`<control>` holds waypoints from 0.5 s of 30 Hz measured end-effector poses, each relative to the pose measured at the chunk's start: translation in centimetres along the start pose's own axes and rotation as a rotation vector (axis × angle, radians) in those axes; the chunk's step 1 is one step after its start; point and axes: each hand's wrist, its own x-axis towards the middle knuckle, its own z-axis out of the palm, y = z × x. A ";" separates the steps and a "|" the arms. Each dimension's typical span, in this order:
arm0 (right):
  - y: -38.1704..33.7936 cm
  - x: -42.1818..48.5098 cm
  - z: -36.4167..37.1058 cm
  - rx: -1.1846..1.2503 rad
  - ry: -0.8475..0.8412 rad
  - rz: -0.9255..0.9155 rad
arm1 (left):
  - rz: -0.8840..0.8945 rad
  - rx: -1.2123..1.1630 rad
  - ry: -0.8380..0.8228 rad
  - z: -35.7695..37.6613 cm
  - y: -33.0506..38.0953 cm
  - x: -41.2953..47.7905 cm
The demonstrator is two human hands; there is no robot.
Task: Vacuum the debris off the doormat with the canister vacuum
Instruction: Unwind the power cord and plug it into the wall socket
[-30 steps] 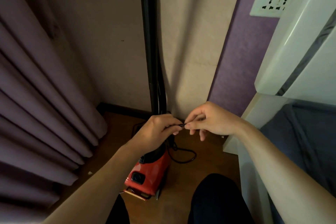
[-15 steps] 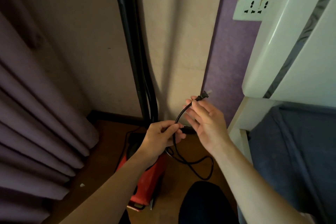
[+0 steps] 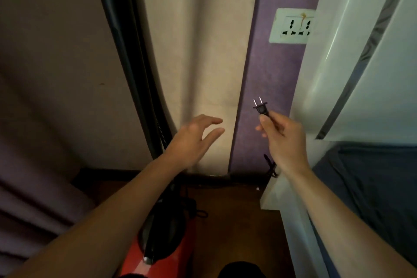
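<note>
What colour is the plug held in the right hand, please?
Black, with two silver prongs; the head view shows the plug clearly.

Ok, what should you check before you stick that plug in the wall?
1. The black two-pin plug is pinched in the right hand: ok.
2. Its pins are bare and point up toward the white wall socket: ok.
3. Socket holes free of other plugs: ok.
4. Brown streak on the socket is harmless: cannot tell.
5. The left hand is open, apart from the pins: ok.
6. The red canister vacuum is switched off: cannot tell.
</note>
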 end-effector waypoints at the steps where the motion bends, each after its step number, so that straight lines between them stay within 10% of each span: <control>1: 0.1 0.6 -0.3 -0.063 0.019 -0.054 | 0.073 0.065 0.035 -0.3 -0.2 1.3; 15: -3.2 9.0 -1.6 -0.506 0.424 -0.409 | 0.653 0.522 0.371 -4.9 -0.4 16.1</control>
